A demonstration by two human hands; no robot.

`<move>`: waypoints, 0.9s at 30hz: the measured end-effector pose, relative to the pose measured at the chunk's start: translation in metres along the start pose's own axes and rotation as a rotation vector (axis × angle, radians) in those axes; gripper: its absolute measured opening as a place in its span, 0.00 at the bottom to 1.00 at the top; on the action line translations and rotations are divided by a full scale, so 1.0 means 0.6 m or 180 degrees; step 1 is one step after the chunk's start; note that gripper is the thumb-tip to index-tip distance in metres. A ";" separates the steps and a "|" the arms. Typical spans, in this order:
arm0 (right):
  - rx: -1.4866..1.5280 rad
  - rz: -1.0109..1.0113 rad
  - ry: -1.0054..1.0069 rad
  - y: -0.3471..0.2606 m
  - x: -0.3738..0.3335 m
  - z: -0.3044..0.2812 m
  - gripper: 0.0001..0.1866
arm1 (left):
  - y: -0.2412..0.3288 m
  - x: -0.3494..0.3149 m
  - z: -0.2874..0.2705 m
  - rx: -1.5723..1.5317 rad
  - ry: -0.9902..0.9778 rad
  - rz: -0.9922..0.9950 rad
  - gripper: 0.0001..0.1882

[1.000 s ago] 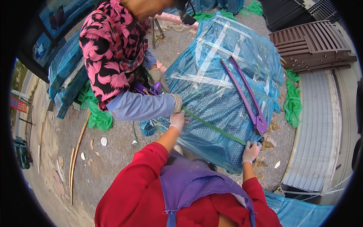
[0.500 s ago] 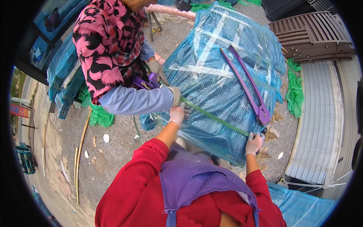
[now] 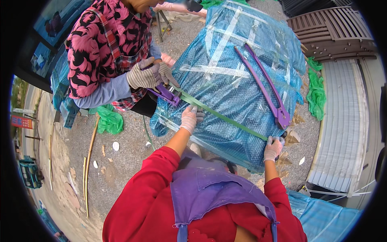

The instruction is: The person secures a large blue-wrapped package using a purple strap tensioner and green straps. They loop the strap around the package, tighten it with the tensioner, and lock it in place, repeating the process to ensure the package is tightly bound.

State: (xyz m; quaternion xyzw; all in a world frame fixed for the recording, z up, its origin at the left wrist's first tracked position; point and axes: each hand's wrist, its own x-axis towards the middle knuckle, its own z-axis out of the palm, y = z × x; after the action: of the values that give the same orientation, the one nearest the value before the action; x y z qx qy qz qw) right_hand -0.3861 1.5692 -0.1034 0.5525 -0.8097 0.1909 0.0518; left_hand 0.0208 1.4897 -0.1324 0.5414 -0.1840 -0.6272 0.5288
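Note:
A bundle in blue bubble wrap (image 3: 225, 92), bound with clear tape, lies in front of me. A flat green strap (image 3: 227, 117) runs across its near side. My left hand (image 3: 190, 118), in a thin pale glove, lies against the wrap just under the strap, fingers stretched out. Where the strap meets the near right corner, my gloved right hand (image 3: 273, 149) pinches it. To the left, a co-worker's striped-gloved hands (image 3: 144, 74) work a purple strapping tool (image 3: 167, 94) at the strap's other end. A long-handled purple tool (image 3: 266, 86) rests on the bundle.
Brown slatted panels (image 3: 332, 34) and pale corrugated sheets (image 3: 340, 125) are at the right. Green netting (image 3: 316, 94) lies beside the bundle, with more green sheeting (image 3: 109, 119) at left. Long wood strips (image 3: 91, 157) and scraps lie on the ground.
The co-worker's near hand has lifted off the strap and moved back onto the purple strapping tool, which now shows more fully. My hands have barely moved.

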 end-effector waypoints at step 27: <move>-0.0768 -0.0822 -0.0008 -0.048 -0.008 -0.011 0.16 | 0.008 0.002 0.015 0.0085 0.0369 -0.0175 0.14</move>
State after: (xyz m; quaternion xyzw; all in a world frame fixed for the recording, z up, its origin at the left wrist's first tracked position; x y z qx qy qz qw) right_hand -0.3590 1.5668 -0.0912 0.6419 -0.7491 0.0834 0.1409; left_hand 0.0152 1.4838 -0.1262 0.5887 -0.1465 -0.6066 0.5139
